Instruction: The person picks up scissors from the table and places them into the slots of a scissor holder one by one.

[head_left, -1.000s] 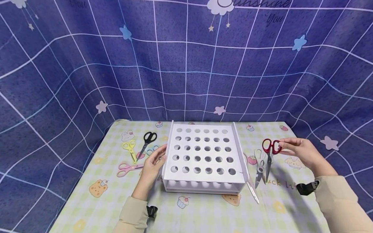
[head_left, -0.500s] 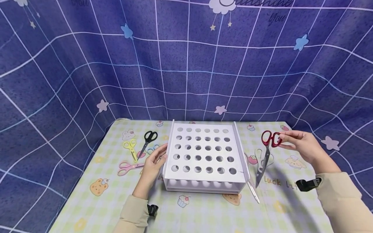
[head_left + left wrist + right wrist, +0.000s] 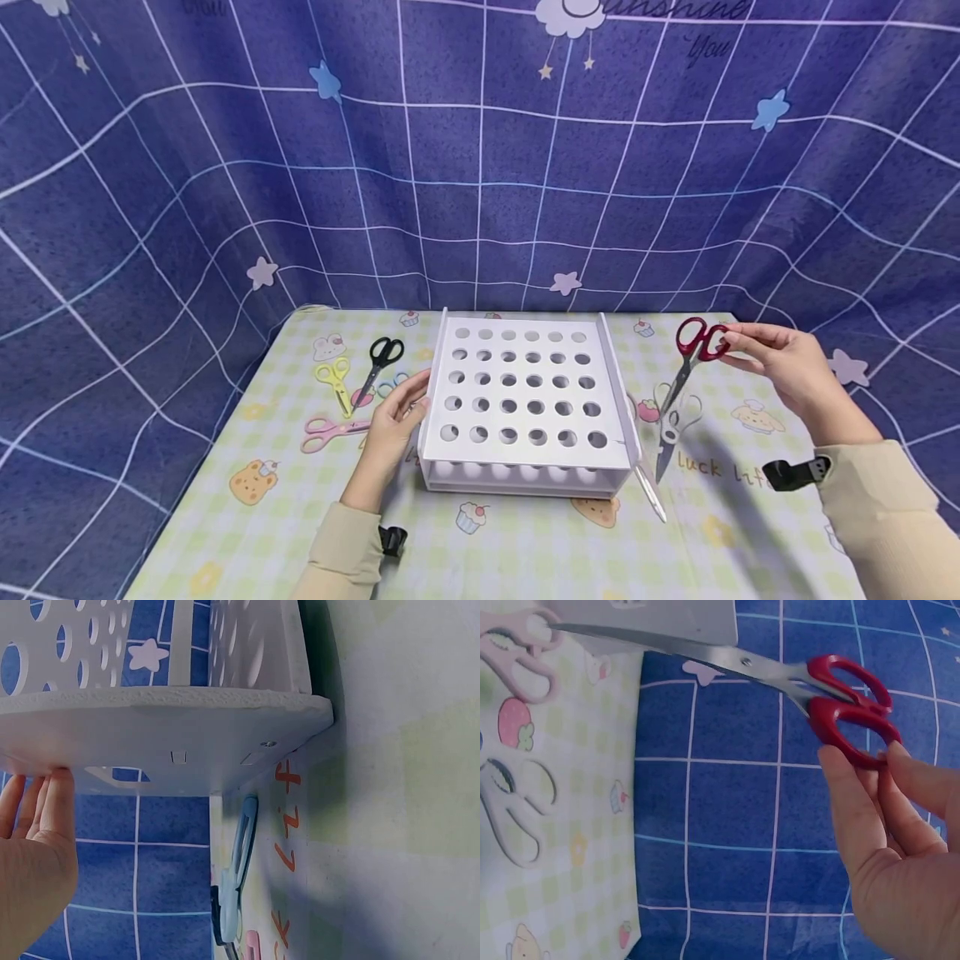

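My right hand (image 3: 780,367) pinches one finger loop of the red-handled scissors (image 3: 701,342) between thumb and fingers. In the right wrist view, the metal blades (image 3: 705,654) lie nearly closed and point away from the hand. On the table below are white-handled scissors (image 3: 670,433), partly overlapped by the held pair in the head view. Centrally stands a white rack (image 3: 525,454) with rows of round holes in its top. My left hand (image 3: 393,425) rests against the rack's left side; in the left wrist view its extended fingertips (image 3: 60,780) touch the side panel.
Pale pink-handled scissors (image 3: 651,492) lie along the rack's right side. Left of it lie yellow scissors (image 3: 341,392), black scissors (image 3: 381,358), pink scissors (image 3: 326,433) and light blue scissors (image 3: 390,386). A blue gridded curtain (image 3: 480,192) hangs behind the checkered tablecloth (image 3: 337,517).
My right hand has risen with the red-handled scissors, and their blades have swung to point down and left, uncovering more of the white-handled pair. My left hand stays at the rack.
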